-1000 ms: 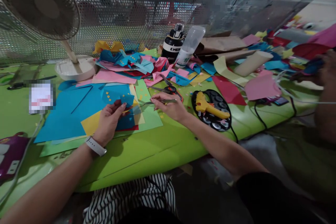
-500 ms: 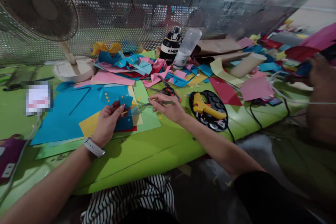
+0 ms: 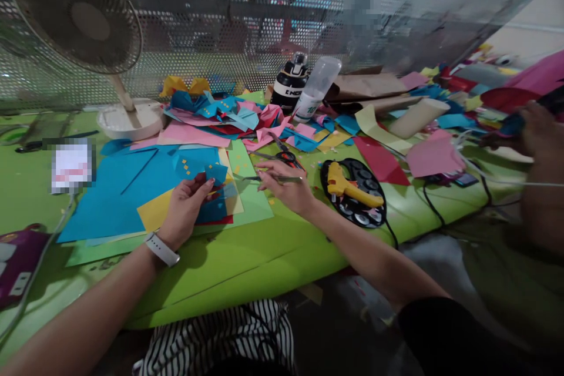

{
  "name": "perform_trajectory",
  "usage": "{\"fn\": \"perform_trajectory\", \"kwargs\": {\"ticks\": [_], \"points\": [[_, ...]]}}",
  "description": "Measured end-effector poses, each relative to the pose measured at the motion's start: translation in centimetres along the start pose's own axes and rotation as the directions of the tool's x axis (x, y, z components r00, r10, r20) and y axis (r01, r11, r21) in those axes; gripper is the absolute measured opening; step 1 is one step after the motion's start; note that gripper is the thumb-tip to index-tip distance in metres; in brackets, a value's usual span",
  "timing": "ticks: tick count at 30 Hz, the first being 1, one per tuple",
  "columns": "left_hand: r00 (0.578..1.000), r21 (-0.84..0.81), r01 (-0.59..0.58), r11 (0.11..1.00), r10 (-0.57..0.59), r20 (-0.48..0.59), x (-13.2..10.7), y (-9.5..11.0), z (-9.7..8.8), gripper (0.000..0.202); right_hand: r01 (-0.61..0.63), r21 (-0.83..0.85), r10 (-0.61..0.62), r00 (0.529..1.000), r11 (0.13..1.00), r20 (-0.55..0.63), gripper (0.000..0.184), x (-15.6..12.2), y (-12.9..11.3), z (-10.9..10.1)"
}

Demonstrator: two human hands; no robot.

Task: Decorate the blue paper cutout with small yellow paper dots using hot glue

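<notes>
My left hand (image 3: 187,208) pinches a folded blue paper piece (image 3: 215,174) dotted with small yellow squares, above the stacked paper. A pair of thin metal tweezers (image 3: 286,178) is held in my right hand (image 3: 288,188), the tips pointing left at the blue piece but apart from it. Whether anything sits in the tips is too small to tell. Under my hands lie blue sheets (image 3: 110,194), a yellow sheet (image 3: 154,210) and light green sheets (image 3: 253,202). Just behind my right hand rest scissors (image 3: 286,157) with dark and orange handles.
A yellow glue gun (image 3: 352,188) lies on a black round tray (image 3: 363,173) to the right. Behind are paper scraps (image 3: 264,120), a black bottle (image 3: 287,88), a clear bottle (image 3: 319,85) and a fan (image 3: 132,120). At far right, another person's hand (image 3: 537,123) shows.
The view has shifted slightly. My right hand has turned a little, and the tweezers have drawn slightly right, away from the blue paper. My left hand keeps its hold.
</notes>
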State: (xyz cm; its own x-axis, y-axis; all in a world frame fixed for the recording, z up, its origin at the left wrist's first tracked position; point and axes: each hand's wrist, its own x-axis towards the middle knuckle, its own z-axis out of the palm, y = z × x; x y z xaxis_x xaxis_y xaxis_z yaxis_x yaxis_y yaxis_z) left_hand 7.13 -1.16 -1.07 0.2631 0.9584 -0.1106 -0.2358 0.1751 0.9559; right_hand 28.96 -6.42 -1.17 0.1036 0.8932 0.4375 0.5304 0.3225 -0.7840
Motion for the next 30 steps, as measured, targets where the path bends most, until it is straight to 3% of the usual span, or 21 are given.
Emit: {"fn": "perform_trajectory", "kwargs": {"ticks": [4,9,12,15,16,18,22,25,30], "points": [[0.999,-0.012,0.021,1.000,-0.020,0.050,-0.3,0.0,0.1,0.036,0.091,-0.030,-0.093,0.994,0.995,-0.061,0.026,-1.0,-1.5,0.0],[0.994,-0.004,0.045,0.999,-0.044,0.102,-0.7,0.0,0.5,0.037,0.288,-0.196,-0.285,0.958,0.937,0.042,0.022,-1.8,-2.3,0.3],[0.991,-0.018,0.047,0.999,-0.045,0.126,-0.8,0.0,0.7,0.038,0.459,-0.232,-0.451,0.888,0.858,0.088,0.021,-1.7,-2.3,0.4],[0.994,-0.035,0.029,0.999,-0.025,0.110,-0.9,0.0,0.7,0.038,0.563,-0.248,-0.578,0.816,0.788,0.014,0.020,-1.4,-2.1,0.2],[0.995,-0.033,0.021,0.999,-0.018,0.096,-0.9,0.1,0.7,0.037,0.546,-0.255,-0.569,0.822,0.798,-0.020,0.019,-1.2,-2.0,0.2],[0.998,-0.026,0.015,1.000,-0.014,0.067,-0.8,0.1,0.5,0.036,0.453,-0.234,-0.476,0.878,0.861,-0.053,0.015,-1.0,-1.6,0.1],[1.000,-0.038,0.018,0.999,-0.018,0.003,-0.5,0.0,0.3,0.035,0.240,-0.074,-0.242,0.970,0.968,-0.013,0.018,-0.8,-0.4,0.4],[1.000,-0.025,0.022,0.999,-0.022,0.010,-0.3,-0.2,0.2,0.035,0.134,0.022,-0.134,0.991,0.991,0.013,0.021,-0.7,0.2,0.8],[0.999,-0.037,0.035,0.999,-0.034,0.020,-0.3,-0.2,0.1,0.036,0.061,0.113,-0.064,0.998,0.992,0.020,0.023,-0.6,0.4,1.5]]}}
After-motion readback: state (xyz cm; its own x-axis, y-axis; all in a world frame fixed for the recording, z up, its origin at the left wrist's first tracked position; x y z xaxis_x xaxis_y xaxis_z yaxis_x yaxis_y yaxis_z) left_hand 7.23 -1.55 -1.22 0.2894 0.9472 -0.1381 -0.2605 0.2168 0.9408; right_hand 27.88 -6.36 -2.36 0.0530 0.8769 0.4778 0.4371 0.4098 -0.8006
